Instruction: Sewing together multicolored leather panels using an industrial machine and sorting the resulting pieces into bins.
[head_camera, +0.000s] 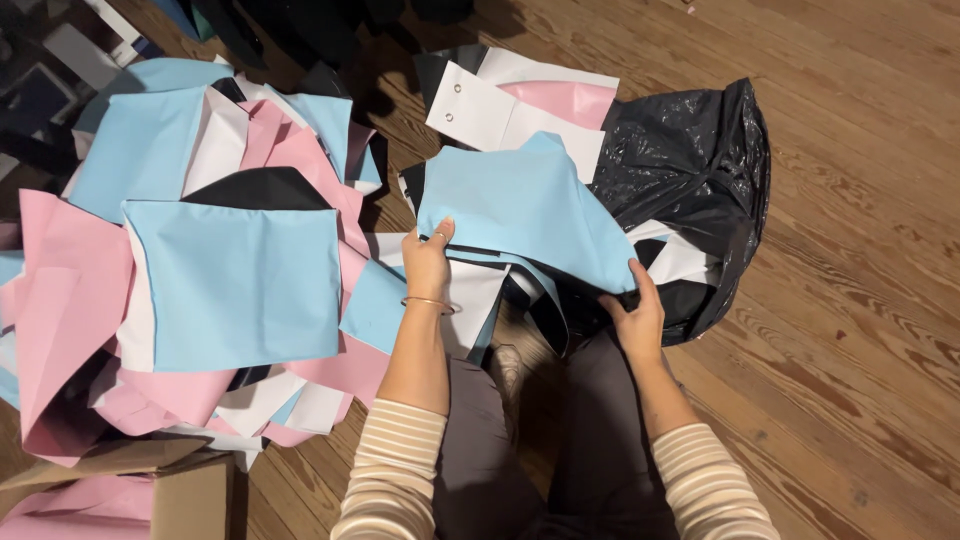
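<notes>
a wooden floor is seen under everything. on the left side of it, a big pile of flat bags is heaped up, in light blue, pink, white and black. one wide light blue bag lies flat on top of the pile. to the right of the pile, a shiny black plastic sack is lying open on the floor, and more flat bags are tucked into its mouth. white and pink bags are stacked at the top of the sack. a brown cardboard box is seen at the bottom left corner, just beside the pile. a light blue bag is held up over the mouth of the sack, between the two hands. its left edge is pinched by the left hand, with the fingers closed around it. its lower right corner is gripped by the right hand, closed on it too. striped sleeves are worn on both arms, and a thin bracelet is worn on the left wrist.
</notes>
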